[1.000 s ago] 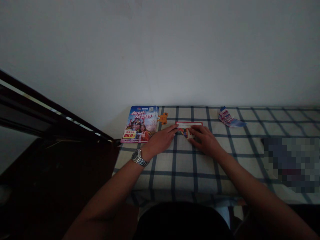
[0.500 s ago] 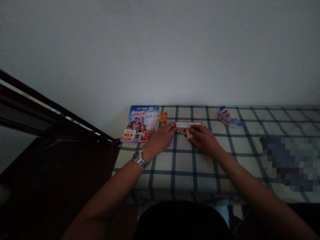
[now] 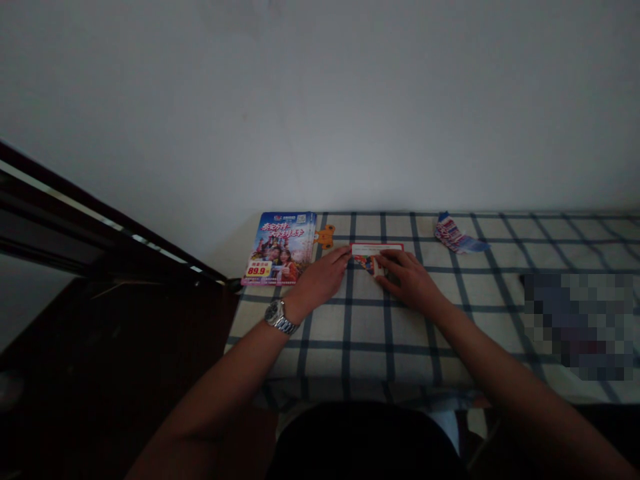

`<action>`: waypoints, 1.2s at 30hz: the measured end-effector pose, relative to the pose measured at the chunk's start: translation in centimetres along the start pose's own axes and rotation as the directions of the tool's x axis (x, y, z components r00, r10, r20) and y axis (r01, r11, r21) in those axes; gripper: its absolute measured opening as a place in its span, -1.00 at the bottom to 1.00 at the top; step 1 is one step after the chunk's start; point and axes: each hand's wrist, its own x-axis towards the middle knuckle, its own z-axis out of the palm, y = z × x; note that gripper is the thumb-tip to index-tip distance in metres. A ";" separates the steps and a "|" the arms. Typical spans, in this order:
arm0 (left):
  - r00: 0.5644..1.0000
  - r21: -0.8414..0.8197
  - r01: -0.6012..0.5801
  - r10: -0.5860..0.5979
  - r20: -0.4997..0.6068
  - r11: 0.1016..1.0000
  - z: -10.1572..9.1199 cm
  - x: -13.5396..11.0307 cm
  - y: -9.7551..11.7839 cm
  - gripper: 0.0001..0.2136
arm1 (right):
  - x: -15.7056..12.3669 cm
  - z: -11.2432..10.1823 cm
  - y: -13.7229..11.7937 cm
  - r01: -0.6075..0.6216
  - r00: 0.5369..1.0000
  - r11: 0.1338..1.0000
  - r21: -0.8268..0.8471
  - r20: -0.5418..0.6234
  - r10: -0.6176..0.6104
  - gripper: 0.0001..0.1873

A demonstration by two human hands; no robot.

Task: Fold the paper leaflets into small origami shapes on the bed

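Note:
A folded paper leaflet (image 3: 377, 248) lies on the checked tablecloth, with a white, red-edged strip at its far side and a colourful triangular flap nearer me. My left hand (image 3: 325, 275), wearing a metal watch at the wrist, has its fingers closed together at the leaflet's left end. Across the flap, my right hand (image 3: 406, 279) presses with thumb and fingers bent onto the paper, hiding its right part. An orange bear-shaped piece (image 3: 325, 236) sits just beyond my left hand.
A stack of printed flyers (image 3: 277, 250) lies at the table's left end. Toward the back right is a crumpled blue-and-pink paper piece (image 3: 457, 237). A pixelated item (image 3: 580, 327) is at the right. The wall (image 3: 350, 107) borders the tablecloth (image 3: 367, 360) behind.
Both hands stay almost still on the folded leaflet. The view has shifted only very slightly.

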 end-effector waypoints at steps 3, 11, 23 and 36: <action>0.999 -0.033 0.007 -0.008 -0.032 0.999 -0.2 0.0 0.1 -0.59 | 0.0 0.0 0.0 -0.002 1.000 1.000 0.002 0.001 0.002 -0.49; 0.991 -0.016 -0.134 0.134 -0.006 0.991 -1.1 0.0 1.9 -0.61 | 0.1 0.3 0.2 0.000 1.000 0.999 0.040 -0.028 0.002 -0.50; 0.989 0.020 -0.142 0.141 0.045 0.990 -0.5 0.2 3.6 -0.61 | -0.1 0.0 0.4 -0.014 0.997 0.989 0.144 -0.070 0.025 -0.57; 0.982 0.017 -0.168 0.166 0.090 0.986 0.3 0.3 4.0 -0.50 | 0.0 -0.1 0.8 -0.017 0.991 0.988 0.155 -0.126 0.037 -0.91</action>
